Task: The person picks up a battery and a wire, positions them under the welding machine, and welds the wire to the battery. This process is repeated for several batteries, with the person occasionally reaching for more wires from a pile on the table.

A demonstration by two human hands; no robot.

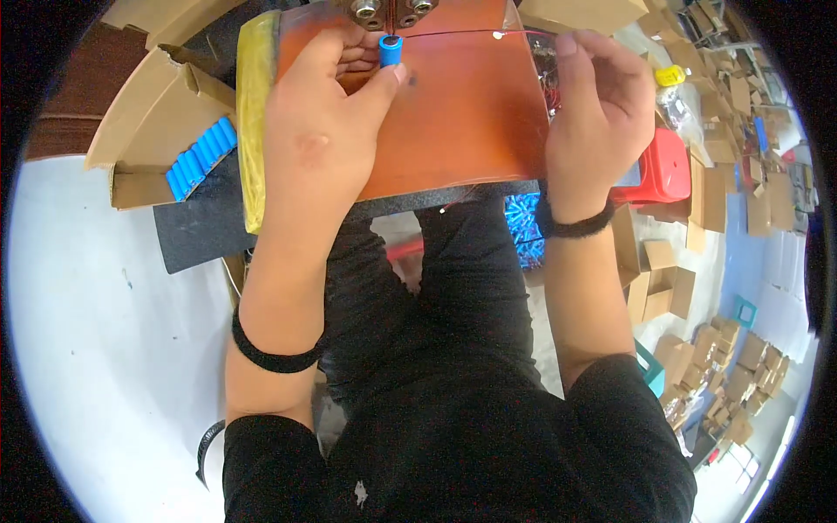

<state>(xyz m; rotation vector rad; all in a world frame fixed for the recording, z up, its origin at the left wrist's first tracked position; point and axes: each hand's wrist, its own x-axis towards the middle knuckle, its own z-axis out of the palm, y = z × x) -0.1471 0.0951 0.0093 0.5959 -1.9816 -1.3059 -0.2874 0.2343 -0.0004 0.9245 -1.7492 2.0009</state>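
Between the fingers and thumb of my left hand (324, 131) a blue cylindrical battery cell (391, 54) stands upright, its top end just under the metal electrodes of a spot welder (392, 12). A thin dark red wire (453, 33) runs from the cell's top across to my right hand (602, 113), which pinches its far end between thumb and forefinger. A small white connector or bead (498, 36) sits along the wire. Both hands are over an orange-brown work mat (462, 131). My left fingertips are partly hidden behind the cell.
An open cardboard box (148, 131) at the left holds several blue cells (202, 159). Yellow padding (255, 122) edges the mat's left side. Below the mat's right edge lie many blue cells (525, 228). A red plastic stool (667, 167) and cardboard boxes stand at the right.
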